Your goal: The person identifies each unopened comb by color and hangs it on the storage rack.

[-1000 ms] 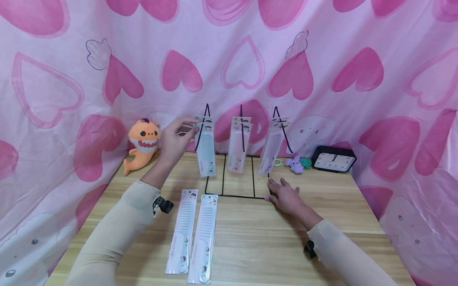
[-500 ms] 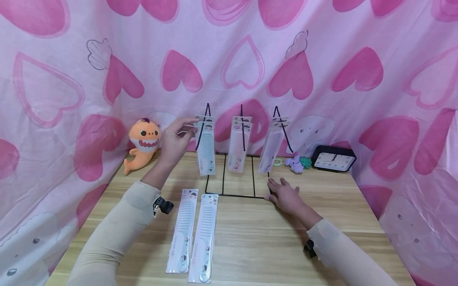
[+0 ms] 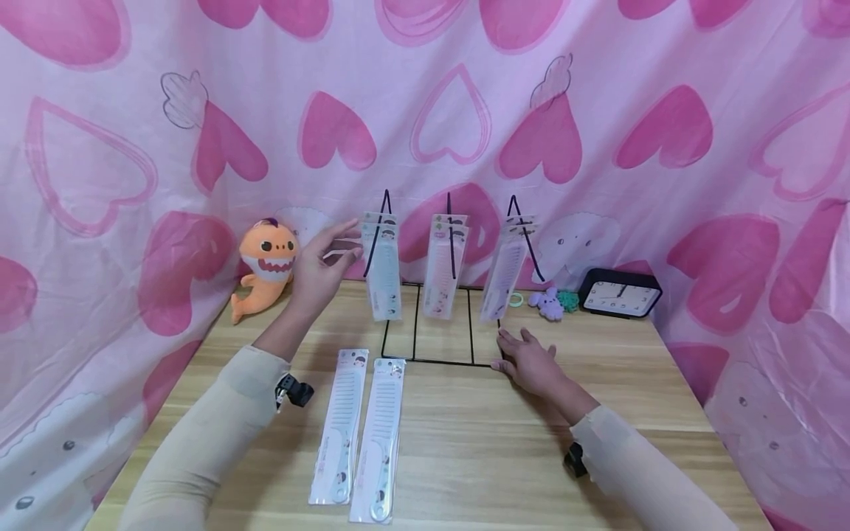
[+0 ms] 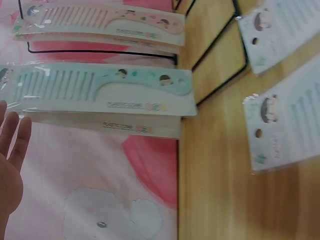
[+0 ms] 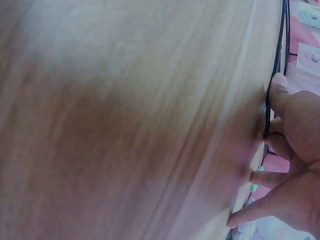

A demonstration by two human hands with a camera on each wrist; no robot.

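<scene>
A black wire rack (image 3: 441, 362) stands on the table with packaged combs hanging from its three hooks. On the left hook hang pale green comb packs (image 3: 383, 284), one behind another. Pink comb packs (image 3: 438, 280) hang in the middle and purple comb packs (image 3: 502, 273) on the right. My left hand (image 3: 320, 269) is beside the upper part of the green packs, its fingers extended and holding nothing. With its fingers spread, my right hand (image 3: 531, 363) rests at the rack's front right corner, the thumb touching the base wire. Two more comb packs (image 3: 340, 428) lie flat in front.
An orange shark plush (image 3: 268, 258) sits at the back left. To the right are a purple plush toy (image 3: 547, 304), a green ring (image 3: 516, 300) and a black clock (image 3: 620, 293). Behind the wooden table (image 3: 531, 472) hangs a pink heart-printed cloth (image 3: 425, 88).
My left hand has let go of the top of the green pack and drawn slightly left. The green packs now hang a little higher. My right hand has stayed in place.
</scene>
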